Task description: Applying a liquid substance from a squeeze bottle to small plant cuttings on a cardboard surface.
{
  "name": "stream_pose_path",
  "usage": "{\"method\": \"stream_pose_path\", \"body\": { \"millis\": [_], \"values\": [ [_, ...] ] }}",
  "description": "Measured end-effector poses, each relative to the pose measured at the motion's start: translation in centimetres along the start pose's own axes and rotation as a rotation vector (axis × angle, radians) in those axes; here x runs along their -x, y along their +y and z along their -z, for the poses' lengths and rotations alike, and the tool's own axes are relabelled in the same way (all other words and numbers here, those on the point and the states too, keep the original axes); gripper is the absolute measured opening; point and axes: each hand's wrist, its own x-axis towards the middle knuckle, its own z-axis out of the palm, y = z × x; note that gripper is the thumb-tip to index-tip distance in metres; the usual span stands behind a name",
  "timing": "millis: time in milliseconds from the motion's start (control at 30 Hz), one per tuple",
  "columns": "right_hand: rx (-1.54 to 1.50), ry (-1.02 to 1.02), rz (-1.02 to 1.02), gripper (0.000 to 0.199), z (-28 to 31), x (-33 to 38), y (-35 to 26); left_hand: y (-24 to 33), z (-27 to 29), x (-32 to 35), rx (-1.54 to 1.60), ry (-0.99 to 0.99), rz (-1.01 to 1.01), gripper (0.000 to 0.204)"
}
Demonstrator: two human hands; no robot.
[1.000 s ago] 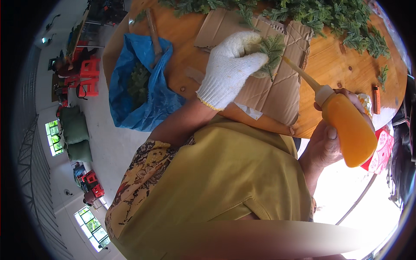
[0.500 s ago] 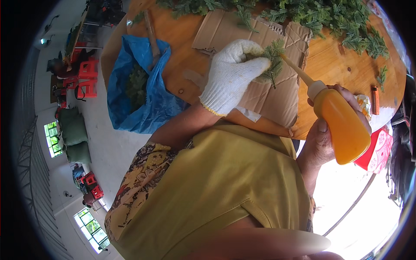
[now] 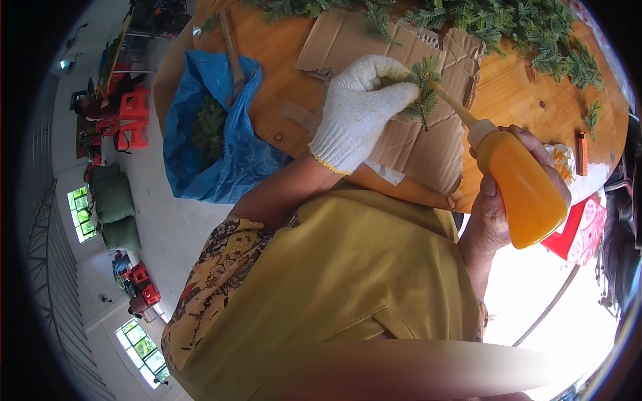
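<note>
My left hand (image 3: 364,110), in a white knit glove, pinches a small green fir sprig (image 3: 424,83) above a piece of brown cardboard (image 3: 428,150). Bare fingers of my right hand (image 3: 491,207) wrap round an orange squeeze bottle (image 3: 518,187), tilted with its long tapered nozzle (image 3: 455,105) pointing up and left. The nozzle's tip meets the sprig's right side; whether any liquid comes out is too small to tell. The glove hides the sprig's lower end.
Many fir sprigs (image 3: 495,30) are heaped along the round wooden table's (image 3: 515,100) far side. A blue plastic bag (image 3: 227,160) holding greenery hangs at the left edge, near a wooden stick (image 3: 232,50). At right lie an orange lighter (image 3: 582,154) and a red stool (image 3: 578,230) below.
The bottle and my right hand have shifted slightly up and left. My left hand keeps its pinch on the sprig, and the nozzle's tip stays against it.
</note>
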Motion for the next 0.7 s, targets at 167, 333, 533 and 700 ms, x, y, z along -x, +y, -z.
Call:
{"method": "stream_pose_path", "body": {
  "millis": [167,333,533,700],
  "values": [
    [0.019,0.002,0.009,0.055,-0.26,0.19,-0.14,-0.41,0.30,-0.26,-0.062,-0.025,-0.041,0.015],
    [-0.010,0.054,-0.077,0.057,-0.61,0.63,-0.50,-0.33,0.18,-0.28,0.001,-0.023,-0.011,0.019],
    [0.102,0.015,0.023,0.057,-0.49,0.58,-0.51,-0.32,0.09,-0.26,-0.022,-0.006,-0.029,0.017],
    [0.166,-0.007,0.070,0.054,-0.56,0.71,-0.70,-0.45,0.15,-0.18,0.000,0.002,-0.028,0.017]
  ]
}}
